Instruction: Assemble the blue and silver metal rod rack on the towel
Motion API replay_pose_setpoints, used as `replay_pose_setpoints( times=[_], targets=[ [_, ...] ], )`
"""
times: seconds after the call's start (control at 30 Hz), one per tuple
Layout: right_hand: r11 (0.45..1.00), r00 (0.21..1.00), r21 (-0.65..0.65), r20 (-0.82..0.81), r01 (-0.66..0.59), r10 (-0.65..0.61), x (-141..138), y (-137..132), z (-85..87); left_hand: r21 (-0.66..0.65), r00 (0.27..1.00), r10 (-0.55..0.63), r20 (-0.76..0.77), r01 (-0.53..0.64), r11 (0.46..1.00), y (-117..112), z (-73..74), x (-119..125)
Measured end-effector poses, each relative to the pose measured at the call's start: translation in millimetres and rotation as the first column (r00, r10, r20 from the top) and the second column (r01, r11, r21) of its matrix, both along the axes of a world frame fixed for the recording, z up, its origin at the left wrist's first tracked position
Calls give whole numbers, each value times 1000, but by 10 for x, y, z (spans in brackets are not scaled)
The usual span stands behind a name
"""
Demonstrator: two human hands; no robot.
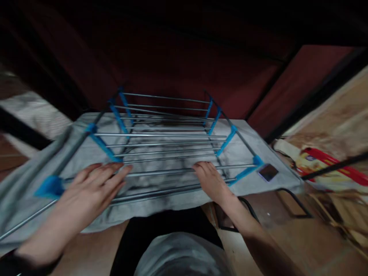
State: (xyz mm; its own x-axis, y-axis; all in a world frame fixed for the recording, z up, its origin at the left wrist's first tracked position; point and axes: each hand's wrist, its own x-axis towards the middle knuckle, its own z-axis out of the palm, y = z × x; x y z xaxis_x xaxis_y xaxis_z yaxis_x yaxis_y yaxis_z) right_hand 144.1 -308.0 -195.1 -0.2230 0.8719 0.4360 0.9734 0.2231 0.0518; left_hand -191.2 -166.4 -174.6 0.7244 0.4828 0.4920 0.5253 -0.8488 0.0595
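Observation:
A tiered shoe rack [172,173] of thin grey metal rods joined by blue plastic brackets [105,147] lies on a grey cloth-covered surface [260,143]. My left hand [96,188] rests palm down over its front rods near the left blue corner piece [49,186], fingers stretched to the right. Over the same front rods, right of the middle, lies my right hand [209,178], its fingers together and laid across the rod; the thumb and the underside are hidden. Both hands touch the rack, and neither is seen wrapped around a rod.
A phone [268,172] lies on the cloth at the right. One rod [27,221] sticks out at the lower left. Behind the rack stands a dark red panel [172,65]. A red and yellow package [330,168] is at the far right, above a tiled floor [304,245].

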Motion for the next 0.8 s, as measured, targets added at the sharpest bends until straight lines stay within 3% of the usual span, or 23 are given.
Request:
replay_pose_setpoints(
  times=[0.07, 0.13, 0.23, 0.3, 0.33, 0.4, 0.47, 0.53, 0.6, 0.73, 0.8],
  targets=[
    [999, 1000, 30, 10, -14, 14, 37, -1, -37, 109, 992, 79, -103, -67, 992, -70, 48, -64],
    [997, 998, 52, 31, -59, 57, 88, 17, -83, 147, 979, 199, -38, -191, 970, -120, 108, -154],
    [992, 993, 76, 68, -98, 93, 141, 17, -126, 84, 904, 356, 238, -384, 920, -202, 170, -350],
    [991, 991, 80, 84, -111, 105, 151, -10, -131, -112, 753, 457, 473, -463, 879, -236, 158, -482],
    [990, 991, 81, 88, -112, 105, 152, -24, -129, -254, 648, 512, 564, -454, 854, -231, 131, -532],
    [990, 990, 84, 92, -114, 106, 153, -42, -124, -533, 463, 611, 642, -302, 790, -173, 45, -586],
    [989, 990, 92, 93, -119, 110, 160, -45, -124, -710, 384, 673, 633, -60, 702, -81, -60, -576],
    [987, 989, 99, 93, -124, 114, 176, -37, -134, -753, 336, 692, 638, 86, 652, -5, -143, -528],
    [987, 988, 97, 94, -128, 119, 200, -24, -151, -730, 306, 679, 668, 92, 677, 19, -173, -469],
    [981, 984, 110, 98, -157, 146, 245, -7, -179, -706, 395, 671, 627, -75, 704, -43, -77, -356],
    [977, 982, 127, 106, -172, 159, 249, -12, -176, -687, 406, 687, 602, -175, 705, -74, -12, -305]
  ],
)
